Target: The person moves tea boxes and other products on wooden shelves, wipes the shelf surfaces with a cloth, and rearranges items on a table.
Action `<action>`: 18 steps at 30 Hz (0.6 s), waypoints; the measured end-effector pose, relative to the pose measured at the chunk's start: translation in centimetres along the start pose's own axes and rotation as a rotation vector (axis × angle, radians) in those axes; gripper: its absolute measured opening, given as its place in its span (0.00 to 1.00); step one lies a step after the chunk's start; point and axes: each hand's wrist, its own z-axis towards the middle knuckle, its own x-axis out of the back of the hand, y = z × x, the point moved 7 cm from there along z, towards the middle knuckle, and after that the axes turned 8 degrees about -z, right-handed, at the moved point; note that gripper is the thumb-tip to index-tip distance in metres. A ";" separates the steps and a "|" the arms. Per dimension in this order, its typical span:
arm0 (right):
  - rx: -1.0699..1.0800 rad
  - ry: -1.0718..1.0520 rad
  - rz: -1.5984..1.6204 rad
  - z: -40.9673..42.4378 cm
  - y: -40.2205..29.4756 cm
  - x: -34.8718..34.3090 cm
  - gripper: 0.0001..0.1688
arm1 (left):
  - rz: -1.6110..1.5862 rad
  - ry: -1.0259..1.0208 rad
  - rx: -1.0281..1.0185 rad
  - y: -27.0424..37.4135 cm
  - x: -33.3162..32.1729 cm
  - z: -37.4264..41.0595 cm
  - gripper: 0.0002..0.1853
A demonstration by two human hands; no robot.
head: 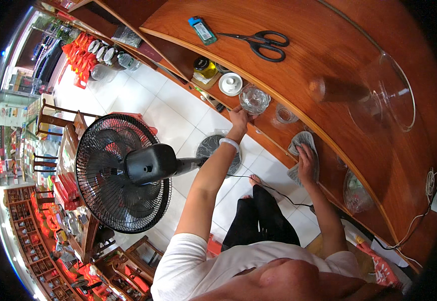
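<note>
My left hand (240, 117), with a pale bangle on the wrist, grips the near edge of a cut-glass bowl (255, 99) at the lower shelf. Pressed onto a folded grey cloth (299, 145) is my right hand (307, 164), on the same shelf further right. Between the two hands stands a small clear glass dish (287, 114). Beyond the bowl sits a white lidded cup on a saucer (230, 84). A jar of yellow contents with a black lid (205, 67) stands farther left.
Above the shelf, the curved wooden counter (308, 49) carries black-handled scissors (262, 44), a lighter (202, 31) and a transparent domed object (387, 94). A black standing fan (124, 173) is close to my left arm. Its cord (278, 192) crosses the tiled floor near my feet.
</note>
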 end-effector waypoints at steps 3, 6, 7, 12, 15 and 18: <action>-0.050 0.008 0.014 1.2 -0.3 0.6 0.17 | -0.046 -0.046 0.003 -1.5 0.1 1.5 0.09; -0.126 0.044 0.093 3.2 -0.5 0.4 0.19 | -0.068 -0.026 0.032 -1.7 0.0 1.9 0.10; -0.131 0.094 0.093 3.8 0.2 -0.6 0.20 | -0.073 -0.019 0.040 -1.7 -0.4 2.1 0.11; -0.147 0.164 0.047 7.0 0.2 -3.9 0.26 | -0.134 -0.130 -0.045 -1.4 -0.4 2.7 0.10; -0.051 0.300 0.050 7.5 -1.2 -3.9 0.28 | -0.101 -0.203 0.035 -0.9 -1.0 1.1 0.10; -0.027 0.307 0.062 7.6 -1.5 -4.3 0.29 | 0.016 -0.247 0.122 -2.0 -0.7 0.1 0.09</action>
